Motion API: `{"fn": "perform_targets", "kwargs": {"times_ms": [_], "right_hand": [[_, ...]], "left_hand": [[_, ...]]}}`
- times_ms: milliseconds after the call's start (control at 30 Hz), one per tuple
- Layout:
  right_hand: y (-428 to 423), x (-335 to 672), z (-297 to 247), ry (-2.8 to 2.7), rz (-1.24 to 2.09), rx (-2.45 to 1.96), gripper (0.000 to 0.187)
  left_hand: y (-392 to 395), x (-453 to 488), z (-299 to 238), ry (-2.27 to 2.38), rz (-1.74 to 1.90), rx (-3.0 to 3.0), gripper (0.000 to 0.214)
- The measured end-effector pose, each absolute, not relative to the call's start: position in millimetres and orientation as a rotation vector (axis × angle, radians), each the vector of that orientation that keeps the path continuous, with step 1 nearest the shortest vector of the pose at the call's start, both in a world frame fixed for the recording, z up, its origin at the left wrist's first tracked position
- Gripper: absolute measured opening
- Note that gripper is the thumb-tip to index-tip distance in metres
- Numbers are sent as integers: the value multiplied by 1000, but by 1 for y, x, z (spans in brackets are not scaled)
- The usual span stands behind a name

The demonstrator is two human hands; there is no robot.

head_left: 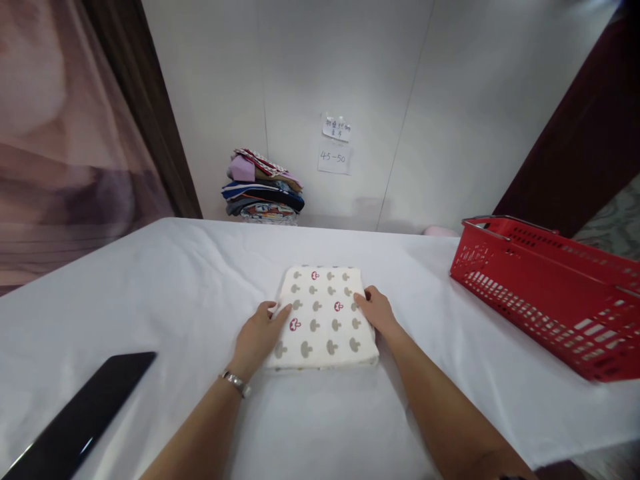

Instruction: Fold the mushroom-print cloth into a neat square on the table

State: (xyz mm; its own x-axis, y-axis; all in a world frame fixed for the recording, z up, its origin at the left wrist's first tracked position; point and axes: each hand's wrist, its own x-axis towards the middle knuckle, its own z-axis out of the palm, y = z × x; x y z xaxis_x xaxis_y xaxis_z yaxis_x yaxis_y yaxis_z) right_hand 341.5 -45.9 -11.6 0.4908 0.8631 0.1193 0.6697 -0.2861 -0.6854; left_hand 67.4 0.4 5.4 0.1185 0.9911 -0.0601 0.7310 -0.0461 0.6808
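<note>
Head view: I see the folded cloth (324, 319) lying flat mid-table (175, 280), my left hand (257, 335) at its nine o'clock edge, right hand (377, 310) at three o'clock, both with fingers spread flat, gripping nothing.

Both hands (320, 323) flank folded mushroom-print cloth (324, 319).

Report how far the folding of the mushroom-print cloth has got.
Done: the mushroom-print cloth lies folded into a neat rectangle on the white table. In hand: the left hand and right hand rest flat on its side edges. Left: it is not yet with the stack of folded clothes by the wall, nor in the red basket.
</note>
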Motion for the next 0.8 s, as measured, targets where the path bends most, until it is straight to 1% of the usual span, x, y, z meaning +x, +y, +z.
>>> {"fn": "perform_targets", "kwargs": {"times_ms": [100, 200, 333, 400, 567, 800], "right_hand": [[-46, 342, -12, -1258, 365, -2019, 24], [-45, 342, -12, -1233, 405, -1981, 34], [-43, 339, -12, -1181, 489, -1758, 39], [-42, 339, -13, -1127, 543, -1716, 40], [-42, 343, -15, -1139, 502, -1899, 44], [-31, 349, -8, -1165, 530, -2008, 65]], "left_hand": [[0, 67, 7, 1658, 591, 1827, 62], [-2, 68, 8, 1664, 572, 1830, 62], [-2, 67, 6, 1654, 572, 1826, 64], [-1, 67, 5, 1649, 577, 1826, 64], [-2, 67, 6, 1652, 574, 1821, 63], [-5, 69, 9, 1681, 549, 1871, 55]]}}
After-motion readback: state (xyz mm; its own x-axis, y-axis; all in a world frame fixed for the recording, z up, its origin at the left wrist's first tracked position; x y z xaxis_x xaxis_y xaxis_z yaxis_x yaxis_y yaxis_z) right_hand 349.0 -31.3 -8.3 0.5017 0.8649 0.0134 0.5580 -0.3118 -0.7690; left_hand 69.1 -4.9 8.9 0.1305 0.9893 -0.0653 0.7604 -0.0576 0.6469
